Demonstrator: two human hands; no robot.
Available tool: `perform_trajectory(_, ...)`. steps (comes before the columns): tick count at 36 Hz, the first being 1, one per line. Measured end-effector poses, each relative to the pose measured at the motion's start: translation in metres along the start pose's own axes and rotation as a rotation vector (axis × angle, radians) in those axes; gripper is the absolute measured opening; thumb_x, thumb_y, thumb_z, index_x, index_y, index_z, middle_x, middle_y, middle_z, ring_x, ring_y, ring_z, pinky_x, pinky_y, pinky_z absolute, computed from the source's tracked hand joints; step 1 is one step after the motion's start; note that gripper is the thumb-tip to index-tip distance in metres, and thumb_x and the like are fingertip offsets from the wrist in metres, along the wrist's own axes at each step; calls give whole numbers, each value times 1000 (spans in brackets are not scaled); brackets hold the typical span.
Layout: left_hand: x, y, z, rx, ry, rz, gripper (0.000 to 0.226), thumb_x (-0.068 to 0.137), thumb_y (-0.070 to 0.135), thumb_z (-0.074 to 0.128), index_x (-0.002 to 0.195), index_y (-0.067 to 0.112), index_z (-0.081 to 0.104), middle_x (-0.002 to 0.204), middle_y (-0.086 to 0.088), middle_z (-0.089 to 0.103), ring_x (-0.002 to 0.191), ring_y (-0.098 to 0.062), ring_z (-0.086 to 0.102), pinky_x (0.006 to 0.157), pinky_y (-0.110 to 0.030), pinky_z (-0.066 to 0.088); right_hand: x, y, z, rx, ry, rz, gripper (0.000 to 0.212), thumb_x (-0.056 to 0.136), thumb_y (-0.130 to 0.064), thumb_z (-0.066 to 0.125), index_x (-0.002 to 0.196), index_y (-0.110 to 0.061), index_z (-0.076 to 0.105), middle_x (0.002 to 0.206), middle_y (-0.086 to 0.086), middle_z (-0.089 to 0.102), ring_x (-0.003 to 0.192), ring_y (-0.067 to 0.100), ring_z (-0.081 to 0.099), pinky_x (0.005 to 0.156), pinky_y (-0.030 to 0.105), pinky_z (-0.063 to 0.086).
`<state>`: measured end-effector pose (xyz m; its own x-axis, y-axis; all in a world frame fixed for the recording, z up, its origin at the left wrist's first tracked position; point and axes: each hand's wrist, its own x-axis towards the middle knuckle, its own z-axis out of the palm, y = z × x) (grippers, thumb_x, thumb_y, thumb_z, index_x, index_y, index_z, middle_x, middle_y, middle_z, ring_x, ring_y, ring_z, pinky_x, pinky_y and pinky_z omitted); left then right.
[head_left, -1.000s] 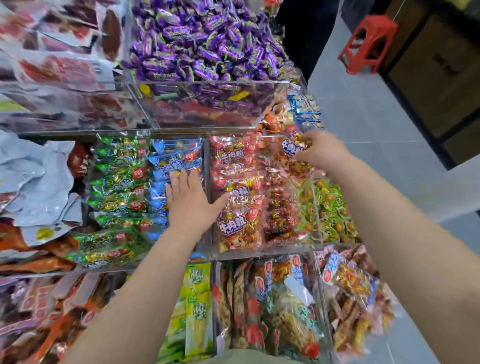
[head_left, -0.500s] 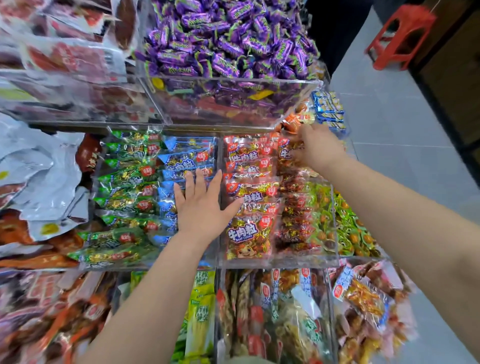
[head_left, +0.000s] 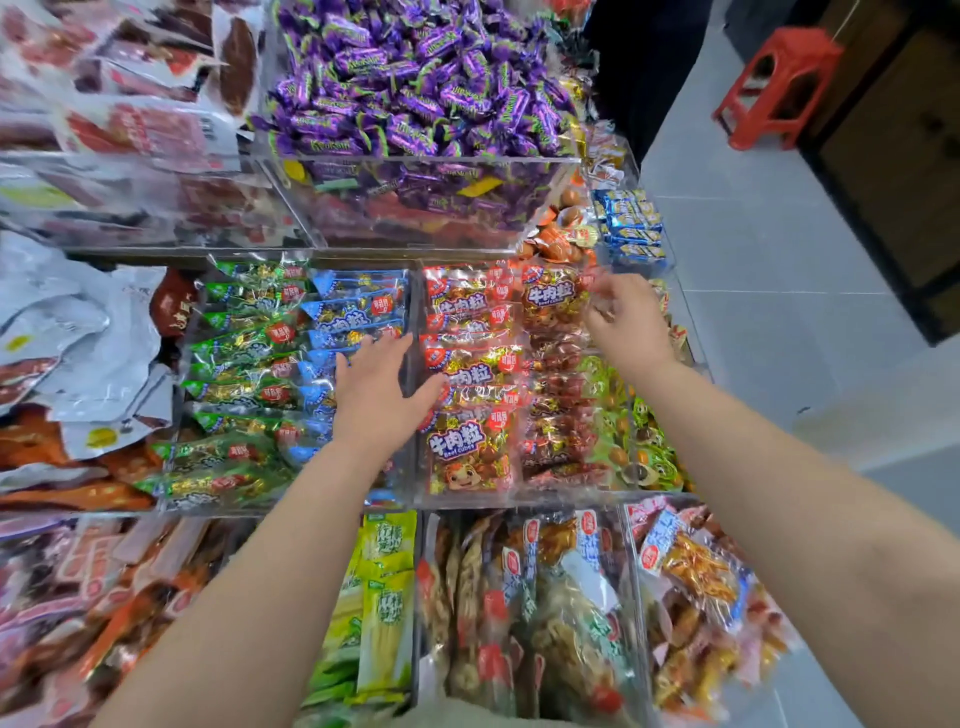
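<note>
At the far end of the clear bin (head_left: 467, 503), the right hand (head_left: 621, 319) has its fingers curled on the right edge of one red beef packet (head_left: 550, 296). Its grip looks like a pinch on the wrapper, though this part is a little blurred. The packet lies at the back of the row of red packets (head_left: 467, 415), touching the ones below it. The left hand (head_left: 376, 395) is flat with spread fingers over the blue packets (head_left: 353, 312), and its thumb reaches toward the red row. Its grip holds nothing.

I think the main risk is the thin pinch. The wrapper is shiny and probably slippery, so the packet may slide out and drop to the right, among the dark red packets (head_left: 558, 395) where it does not belong. The row is also packed tightly, so pushing one packet in can lift its neighbours and spoil the order. The upper bin (head_left: 467, 161) with purple candies (head_left: 415, 78) stands just behind, and a quickly raised hand could knock its rim.
</note>
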<state>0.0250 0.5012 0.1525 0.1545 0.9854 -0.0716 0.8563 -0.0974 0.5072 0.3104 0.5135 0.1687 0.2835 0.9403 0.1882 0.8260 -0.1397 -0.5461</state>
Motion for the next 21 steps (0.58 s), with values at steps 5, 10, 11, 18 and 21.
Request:
perform_trajectory(5, -51, 16, -8, -428, 148, 107, 20, 86, 40, 55, 105, 36, 60, 89, 13, 61, 81, 2, 54, 76, -33, 52, -80, -9, 1, 296, 35, 213, 11, 89, -10, 55, 92, -19, 62, 100, 0, 63, 94, 17, 58, 85, 31, 49)
perform_trajectory(10, -104, 19, 12, -608, -235, 144, 25, 92, 22, 60, 81, 44, 61, 74, 6, 61, 66, -4, 55, 62, -19, 46, -175, -13, 14, 486, 74, 392, 21, 89, -12, 58, 83, -32, 59, 84, -13, 62, 77, 0, 56, 69, 16, 44)
perform_trajectory(11, -113, 17, 18, -583, -326, 135, 22, 92, 22, 60, 81, 41, 61, 77, 5, 63, 70, -8, 58, 66, -23, 48, -195, -12, 18, 507, 91, 444, 19, 89, -12, 58, 84, -30, 60, 82, -14, 61, 75, -2, 55, 67, 13, 42)
perform_trajectory(18, -167, -22, 71, -383, -755, -19, 22, 94, 20, 57, 74, 29, 59, 71, 5, 63, 58, -7, 56, 61, -26, 47, -344, -7, 40, 588, 190, 846, 8, 89, -9, 59, 92, -15, 62, 75, -4, 58, 58, -4, 50, 59, 14, 39)
perform_trajectory(21, -195, -34, 95, -302, -893, -74, 23, 97, 13, 51, 75, 20, 54, 69, -7, 59, 40, -6, 49, 40, -17, 39, -416, -6, 48, 634, 185, 1055, 9, 88, -4, 57, 87, -13, 60, 71, 0, 56, 60, 6, 49, 60, 16, 40)
